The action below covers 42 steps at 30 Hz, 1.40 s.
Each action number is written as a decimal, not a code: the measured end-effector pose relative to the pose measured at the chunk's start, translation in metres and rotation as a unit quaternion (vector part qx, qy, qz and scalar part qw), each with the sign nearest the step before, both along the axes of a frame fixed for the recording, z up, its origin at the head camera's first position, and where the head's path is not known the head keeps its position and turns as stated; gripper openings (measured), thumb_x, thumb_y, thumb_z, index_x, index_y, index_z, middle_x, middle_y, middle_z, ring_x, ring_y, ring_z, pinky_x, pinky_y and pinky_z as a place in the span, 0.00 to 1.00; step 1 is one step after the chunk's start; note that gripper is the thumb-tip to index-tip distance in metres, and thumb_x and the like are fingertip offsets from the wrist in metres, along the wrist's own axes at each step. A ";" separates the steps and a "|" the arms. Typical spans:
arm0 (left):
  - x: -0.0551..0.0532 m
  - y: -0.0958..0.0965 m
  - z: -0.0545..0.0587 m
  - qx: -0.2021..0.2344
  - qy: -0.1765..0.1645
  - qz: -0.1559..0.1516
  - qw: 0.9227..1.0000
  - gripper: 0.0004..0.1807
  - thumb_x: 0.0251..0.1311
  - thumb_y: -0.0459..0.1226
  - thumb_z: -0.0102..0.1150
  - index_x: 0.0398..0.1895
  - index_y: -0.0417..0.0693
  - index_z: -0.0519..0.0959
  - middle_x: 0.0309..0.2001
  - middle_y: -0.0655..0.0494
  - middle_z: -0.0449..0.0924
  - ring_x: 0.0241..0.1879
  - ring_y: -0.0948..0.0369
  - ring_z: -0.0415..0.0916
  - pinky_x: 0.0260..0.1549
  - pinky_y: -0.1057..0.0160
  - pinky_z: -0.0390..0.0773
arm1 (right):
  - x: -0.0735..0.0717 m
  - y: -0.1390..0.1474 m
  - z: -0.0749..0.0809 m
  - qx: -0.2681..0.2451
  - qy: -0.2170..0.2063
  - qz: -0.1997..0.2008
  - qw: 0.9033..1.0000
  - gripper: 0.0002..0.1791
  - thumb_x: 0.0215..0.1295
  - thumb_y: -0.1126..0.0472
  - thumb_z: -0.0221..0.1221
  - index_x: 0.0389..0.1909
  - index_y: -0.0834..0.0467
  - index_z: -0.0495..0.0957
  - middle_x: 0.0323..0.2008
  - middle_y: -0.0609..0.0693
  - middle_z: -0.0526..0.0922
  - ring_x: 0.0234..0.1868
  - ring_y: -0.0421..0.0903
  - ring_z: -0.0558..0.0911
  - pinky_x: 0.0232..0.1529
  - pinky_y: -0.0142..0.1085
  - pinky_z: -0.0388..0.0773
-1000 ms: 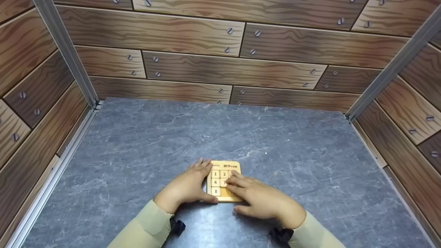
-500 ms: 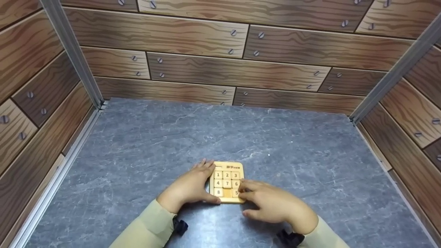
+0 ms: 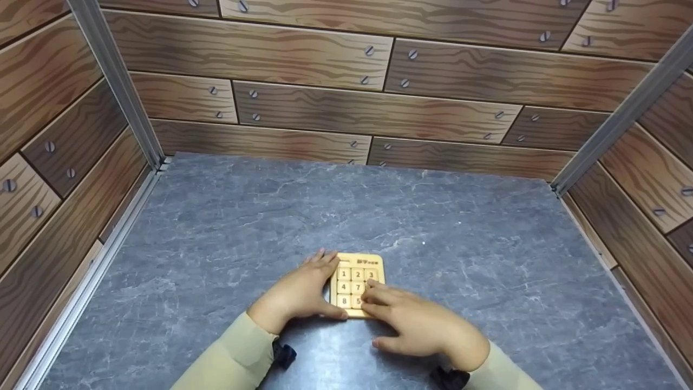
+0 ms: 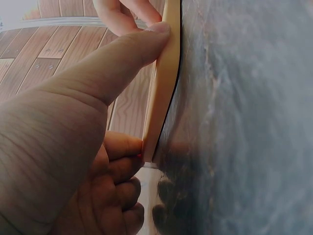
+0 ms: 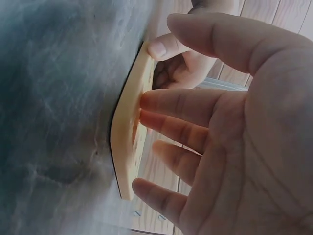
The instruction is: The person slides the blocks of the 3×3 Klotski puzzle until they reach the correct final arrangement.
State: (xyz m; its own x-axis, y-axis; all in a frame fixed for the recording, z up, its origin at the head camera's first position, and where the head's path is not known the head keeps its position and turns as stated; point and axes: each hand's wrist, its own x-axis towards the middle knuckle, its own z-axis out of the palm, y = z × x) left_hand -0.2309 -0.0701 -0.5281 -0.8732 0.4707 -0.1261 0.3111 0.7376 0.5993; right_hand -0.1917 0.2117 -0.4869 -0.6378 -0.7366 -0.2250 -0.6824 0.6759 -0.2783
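A small yellow sliding number puzzle lies flat on the table. In the head view its tiles read 1, 2, 3 on top, 4 and 7 in the middle, and 8 beside the 5 tile at the bottom. My left hand grips the puzzle's left side, thumb at the near corner and fingers at the far one. Fingertips of my right hand press on the puzzle's lower right, hiding the tiles there. In the right wrist view those fingers are nearly straight, with the thumb held away from the puzzle.
The grey marbled table surrounds the puzzle. Wood-patterned walls enclose it at the back and both sides, with metal posts in the corners. Each wrist bears a black strap.
My right fingers first drew back rightward, uncovering the 6 and 5 tiles, then moved left. The 5 tile has slid from the bottom right into the bottom middle gap. My left hand stays put.
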 end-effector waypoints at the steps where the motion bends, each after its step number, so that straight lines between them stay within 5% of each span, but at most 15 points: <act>1: 0.000 0.000 0.000 0.000 0.001 0.000 1.000 0.72 0.50 0.63 0.88 0.91 0.41 0.58 0.93 0.46 0.53 0.94 0.42 0.46 0.93 0.37 0.51 | -0.001 0.000 0.000 -0.001 0.000 0.002 1.000 0.41 0.77 0.41 0.68 0.83 0.57 0.74 0.88 0.53 0.69 0.92 0.59 0.62 0.91 0.62 0.63; 21: 0.001 0.001 0.001 0.002 -0.003 0.000 1.000 0.71 0.51 0.62 0.88 0.91 0.42 0.59 0.93 0.47 0.53 0.94 0.41 0.46 0.93 0.36 0.51 | -0.015 0.010 0.000 -0.030 -0.014 -0.041 0.999 0.37 0.79 0.45 0.67 0.81 0.61 0.76 0.87 0.56 0.70 0.91 0.61 0.64 0.90 0.64 0.64; 42: 0.001 0.000 0.001 0.003 -0.013 0.004 1.000 0.71 0.51 0.62 0.88 0.92 0.43 0.58 0.94 0.48 0.52 0.94 0.43 0.45 0.93 0.37 0.51 | -0.006 0.003 0.010 -0.025 0.009 -0.008 1.000 0.31 0.77 0.45 0.68 0.73 0.58 0.84 0.77 0.52 0.81 0.83 0.59 0.76 0.87 0.61 0.71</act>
